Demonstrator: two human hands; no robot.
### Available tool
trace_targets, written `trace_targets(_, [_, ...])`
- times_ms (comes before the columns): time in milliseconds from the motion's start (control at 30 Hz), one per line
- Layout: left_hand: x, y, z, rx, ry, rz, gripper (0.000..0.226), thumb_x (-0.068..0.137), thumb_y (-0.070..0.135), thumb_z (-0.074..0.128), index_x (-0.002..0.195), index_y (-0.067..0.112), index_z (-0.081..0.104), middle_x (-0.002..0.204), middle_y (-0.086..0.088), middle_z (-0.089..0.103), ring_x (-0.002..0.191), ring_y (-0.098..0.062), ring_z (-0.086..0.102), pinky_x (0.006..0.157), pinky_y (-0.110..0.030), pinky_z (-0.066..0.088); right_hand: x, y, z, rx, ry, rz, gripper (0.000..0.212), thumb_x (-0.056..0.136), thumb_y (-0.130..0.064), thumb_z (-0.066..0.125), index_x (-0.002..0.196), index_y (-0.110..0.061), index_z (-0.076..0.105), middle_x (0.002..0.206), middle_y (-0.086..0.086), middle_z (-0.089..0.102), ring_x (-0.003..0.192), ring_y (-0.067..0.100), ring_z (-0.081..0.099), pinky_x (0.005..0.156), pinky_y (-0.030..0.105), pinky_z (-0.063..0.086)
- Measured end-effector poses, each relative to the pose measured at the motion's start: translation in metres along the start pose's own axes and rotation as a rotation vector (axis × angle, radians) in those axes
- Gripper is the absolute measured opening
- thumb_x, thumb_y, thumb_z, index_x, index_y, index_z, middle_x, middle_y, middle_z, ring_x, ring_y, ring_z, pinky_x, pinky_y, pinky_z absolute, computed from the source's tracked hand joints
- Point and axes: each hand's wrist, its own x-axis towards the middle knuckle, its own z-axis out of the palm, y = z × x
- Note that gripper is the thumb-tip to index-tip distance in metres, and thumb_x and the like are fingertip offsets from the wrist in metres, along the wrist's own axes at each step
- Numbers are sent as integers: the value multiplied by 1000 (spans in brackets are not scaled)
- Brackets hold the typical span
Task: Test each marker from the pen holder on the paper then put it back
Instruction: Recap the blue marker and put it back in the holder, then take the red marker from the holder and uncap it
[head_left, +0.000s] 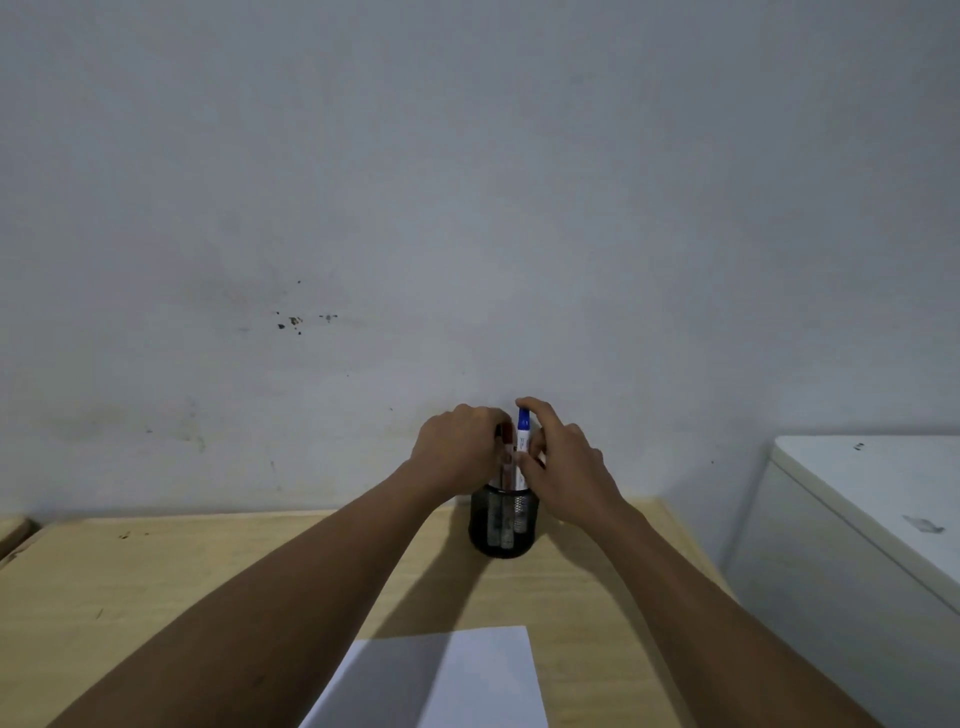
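Note:
A black mesh pen holder (503, 525) stands at the far edge of the wooden table (156, 582), with several markers upright in it. My right hand (563, 467) pinches a white marker with a blue cap (523, 434) that sticks up out of the holder. My left hand (457, 449) is closed around the tops of the other markers on the holder's left side; they are mostly hidden by the fingers. A white sheet of paper (467, 680) lies flat near the front edge, between my forearms.
A grey wall rises directly behind the table. A white cabinet or appliance (872, 519) stands to the right of the table, slightly higher than its top. Bare tabletop stretches to the left of the holder.

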Motion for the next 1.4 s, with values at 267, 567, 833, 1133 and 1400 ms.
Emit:
trace_targets(267, [-6, 0, -2, -127, 126, -44, 17, 93, 31, 57, 105, 23, 66, 98, 0, 64, 85, -22, 63, 69, -36, 54, 0, -7, -5, -99, -22, 37, 51, 103, -17, 36, 152, -32, 37, 129, 6, 47, 124, 25, 43, 100, 50, 39])
trace_targets(567, [-37, 5, -44, -421, 176, -69, 20, 89, 29, 69, 107, 23, 66, 93, 8, 73, 82, -11, 64, 77, -32, 54, -30, -45, -40, 148, 181, 57, 47, 101, -20, 47, 146, -32, 44, 121, -6, 49, 114, 17, 57, 104, 48, 41])
trace_targets(833, [-78, 4, -141, -985, 597, -275, 12, 80, 22, 81, 91, 17, 78, 83, 3, 77, 82, -7, 72, 79, -24, 56, -69, -122, -71, 390, 273, 80, 21, 97, -34, 60, 85, -18, 68, 73, -5, 67, 61, 11, 59, 58, 25, 49])
trace_targets(1133, [-166, 36, -186, -1369, 531, -378, 15, 85, 19, 75, 99, 13, 78, 92, 1, 77, 82, -8, 66, 68, -22, 48, -112, -211, -78, 1533, -48, 375, 28, 87, -42, 75, 93, -15, 75, 89, 4, 69, 76, 17, 63, 62, 30, 52])
trace_targets(1400, [-225, 29, -177, -1420, 442, -592, 16, 84, 25, 77, 95, 13, 78, 84, 2, 77, 78, -13, 57, 57, -26, 38, -153, -222, -59, 1619, 2, 302, 6, 89, -3, 71, 88, 3, 69, 79, 15, 70, 64, 18, 68, 66, 24, 63])
